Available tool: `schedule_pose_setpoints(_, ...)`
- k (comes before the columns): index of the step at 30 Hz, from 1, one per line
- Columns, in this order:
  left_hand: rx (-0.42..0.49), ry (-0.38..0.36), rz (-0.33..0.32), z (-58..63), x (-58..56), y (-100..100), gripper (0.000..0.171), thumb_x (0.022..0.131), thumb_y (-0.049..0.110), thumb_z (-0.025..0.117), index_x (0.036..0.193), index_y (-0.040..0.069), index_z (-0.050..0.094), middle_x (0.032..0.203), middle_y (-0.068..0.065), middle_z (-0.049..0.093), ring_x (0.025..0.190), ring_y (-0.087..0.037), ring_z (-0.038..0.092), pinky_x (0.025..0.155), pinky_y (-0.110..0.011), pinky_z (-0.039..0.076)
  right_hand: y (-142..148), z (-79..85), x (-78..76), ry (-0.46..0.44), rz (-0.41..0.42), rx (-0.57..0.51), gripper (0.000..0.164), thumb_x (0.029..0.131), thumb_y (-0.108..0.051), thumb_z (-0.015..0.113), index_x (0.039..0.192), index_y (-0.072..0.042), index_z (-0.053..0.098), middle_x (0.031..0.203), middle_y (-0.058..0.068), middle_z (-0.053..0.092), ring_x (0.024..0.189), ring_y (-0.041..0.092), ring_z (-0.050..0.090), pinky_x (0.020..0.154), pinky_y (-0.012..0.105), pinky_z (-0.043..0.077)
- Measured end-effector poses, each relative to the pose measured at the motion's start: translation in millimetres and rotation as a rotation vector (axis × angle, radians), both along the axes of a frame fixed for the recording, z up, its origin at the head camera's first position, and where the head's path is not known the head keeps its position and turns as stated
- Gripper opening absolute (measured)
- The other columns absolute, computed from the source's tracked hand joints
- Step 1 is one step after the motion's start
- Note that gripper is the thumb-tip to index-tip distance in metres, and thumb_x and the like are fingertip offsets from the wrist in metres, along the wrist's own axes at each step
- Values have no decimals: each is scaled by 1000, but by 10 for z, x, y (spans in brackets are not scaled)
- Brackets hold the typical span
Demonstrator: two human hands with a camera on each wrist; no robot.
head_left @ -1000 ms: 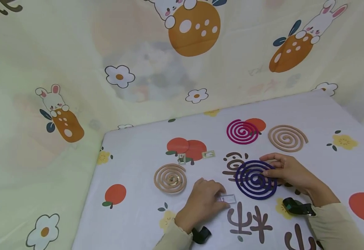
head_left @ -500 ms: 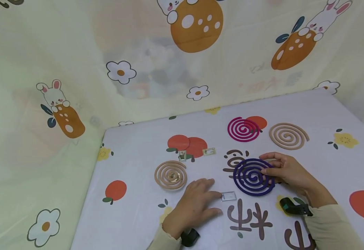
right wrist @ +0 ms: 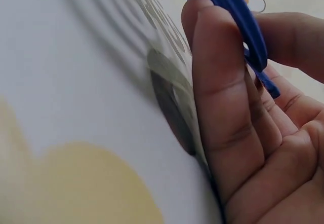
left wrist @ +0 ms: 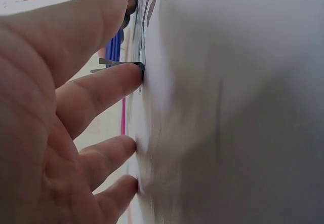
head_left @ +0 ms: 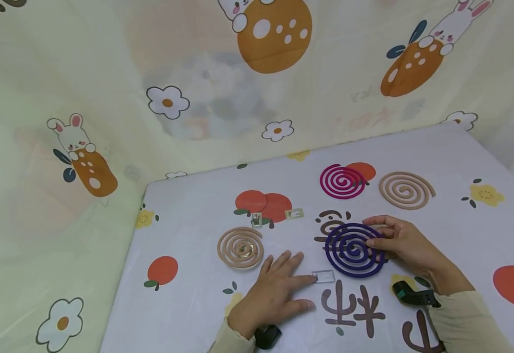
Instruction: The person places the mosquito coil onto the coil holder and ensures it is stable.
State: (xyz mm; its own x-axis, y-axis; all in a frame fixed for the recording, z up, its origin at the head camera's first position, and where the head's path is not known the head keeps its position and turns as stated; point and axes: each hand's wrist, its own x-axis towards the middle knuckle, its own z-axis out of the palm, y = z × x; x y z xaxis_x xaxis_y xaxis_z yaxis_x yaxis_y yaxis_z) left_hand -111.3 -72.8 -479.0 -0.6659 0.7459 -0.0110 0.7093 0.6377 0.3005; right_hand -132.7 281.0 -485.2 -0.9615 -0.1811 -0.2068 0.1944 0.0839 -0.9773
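Note:
In the head view my right hand [head_left: 404, 247] pinches the right edge of a dark blue mosquito coil [head_left: 353, 251]. The coil is held tilted just above the cloth; in the right wrist view its blue rim [right wrist: 243, 21] passes between thumb and fingers. My left hand [head_left: 274, 289] is spread on the table, its index fingertip touching the left end of a small rectangular metal coil stand [head_left: 325, 283]. From the left wrist, the thin raised prongs of that stand [left wrist: 114, 62] show by the fingertip. Left of it lies a tan coil [head_left: 240, 248] with a shiny metal piece at its centre.
A magenta coil [head_left: 342, 182] and another tan coil [head_left: 406, 190] lie flat at the back right. Two more metal stands [head_left: 294, 213] lie behind the left-hand coil. The table wears a white printed cloth [head_left: 195, 304], with a patterned curtain [head_left: 221, 152] behind it.
The fingers of my left hand have spread and drawn back from the stand, leaving the index fingertip on its end. My right hand has brought the blue coil slightly left, toward the stand.

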Motion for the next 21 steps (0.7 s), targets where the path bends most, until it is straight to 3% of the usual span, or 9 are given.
schedule_pose_setpoints(13,-9,-12,3,-38,21,2,56,97,65,58,147,40,60,169,-6,33,157,-34,27,119,-69,26,-114,13,90,-19,3,-94,44,95,-1,73,135,-9,56,101,5,77,82,19,74,70,32,62)
schedule_pose_setpoints(21,-18,1,1,-36,30,17,58,96,66,59,148,40,58,169,-7,33,157,-36,27,118,-69,26,-201,7,91,6,75,-185,45,97,2,69,138,-3,52,103,10,77,85,21,76,73,34,63)
